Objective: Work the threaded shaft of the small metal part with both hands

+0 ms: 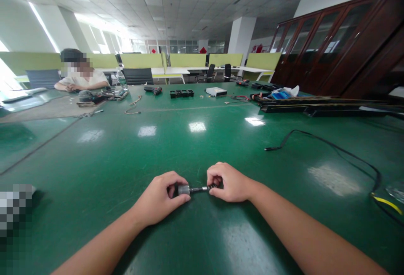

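My left hand point(168, 195) is closed around a short silver cylinder with a dark end, its thumb and fingers on either side. From this metal cylinder point(184, 189) a thin dark shaft point(197, 189) with a bright tip points right, lying nearly level just above or on the green table point(176, 148). My right hand point(229, 184) pinches a small dark ridged piece point(212, 186) at the shaft's bright tip. The fingers partly cover that piece, so its kind and whether it is joined to the shaft cannot be made out.
A black cable point(334, 142) curves over the table at right. Toward the back lie a power drill point(153, 90), a black slotted part point(182, 93), a silver box-shaped drive point(216, 92) and long dark rails point(284, 105). A person point(80, 77) sits at the far left near a bottle point(120, 78).
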Available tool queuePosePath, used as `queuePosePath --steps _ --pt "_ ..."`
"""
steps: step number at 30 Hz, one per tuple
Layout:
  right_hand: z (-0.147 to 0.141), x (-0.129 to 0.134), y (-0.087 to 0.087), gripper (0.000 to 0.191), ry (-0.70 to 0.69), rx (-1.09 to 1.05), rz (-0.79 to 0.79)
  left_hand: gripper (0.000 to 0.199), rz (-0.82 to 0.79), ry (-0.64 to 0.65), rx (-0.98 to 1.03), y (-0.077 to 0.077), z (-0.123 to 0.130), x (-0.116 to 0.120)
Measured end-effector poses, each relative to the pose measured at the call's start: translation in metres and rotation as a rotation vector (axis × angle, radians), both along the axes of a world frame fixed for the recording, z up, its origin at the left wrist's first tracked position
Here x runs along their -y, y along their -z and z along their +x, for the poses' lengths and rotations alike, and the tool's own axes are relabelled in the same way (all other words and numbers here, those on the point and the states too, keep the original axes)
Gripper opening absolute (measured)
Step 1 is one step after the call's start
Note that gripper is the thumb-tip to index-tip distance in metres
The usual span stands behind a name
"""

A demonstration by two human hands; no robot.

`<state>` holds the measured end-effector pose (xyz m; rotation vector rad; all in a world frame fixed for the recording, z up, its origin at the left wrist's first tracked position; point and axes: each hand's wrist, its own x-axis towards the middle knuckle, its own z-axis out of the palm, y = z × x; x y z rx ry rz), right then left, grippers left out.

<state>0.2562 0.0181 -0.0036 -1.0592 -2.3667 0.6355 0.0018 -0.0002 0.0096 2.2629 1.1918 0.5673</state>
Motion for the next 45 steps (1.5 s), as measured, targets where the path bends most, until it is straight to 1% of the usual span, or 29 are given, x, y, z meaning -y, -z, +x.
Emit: queuePosePath --steps 6,10,13,15,18,24,30,34,40,45 --pt "-0.004 0.0 0.002 0.008 -0.009 -0.017 0.003 0.02 -0.005 0.004 0.002 0.0 0.0 -0.001" --pt "-0.018 0.005 0.004 0.007 0.009 -0.065 0.03 0.02 0.0 0.004 0.013 0.001 0.0 -0.001" --pt "-0.028 0.01 0.007 0.025 -0.033 -0.121 0.033 0.02 0.002 0.013 0.017 0.002 0.0 0.0" --pt "-0.03 0.012 0.008 0.03 -0.034 -0.144 -0.001 0.02 0.001 0.016 0.021 0.002 0.0 0.0" --pt "-0.03 0.013 0.006 0.027 -0.012 -0.165 -0.05 0.02 -0.006 0.011 0.027 0.003 0.0 -0.001" --pt "-0.03 0.014 0.002 0.023 0.008 -0.091 -0.018 0.024 -0.011 0.03 0.033 0.003 -0.001 -0.002" --pt "-0.031 0.014 0.004 0.018 -0.009 -0.08 -0.005 0.026 0.0 0.046 0.021 0.002 0.0 -0.001" --pt "-0.031 0.013 0.004 0.017 -0.022 -0.082 -0.002 0.02 0.008 0.067 0.029 0.002 -0.001 -0.001" --pt "-0.032 0.013 0.005 0.015 -0.041 -0.081 0.022 0.018 0.004 0.055 0.027 0.004 -0.002 -0.003" --pt "-0.031 0.013 0.002 0.017 -0.062 -0.029 0.063 0.019 -0.007 0.043 0.018 0.004 -0.001 -0.002"
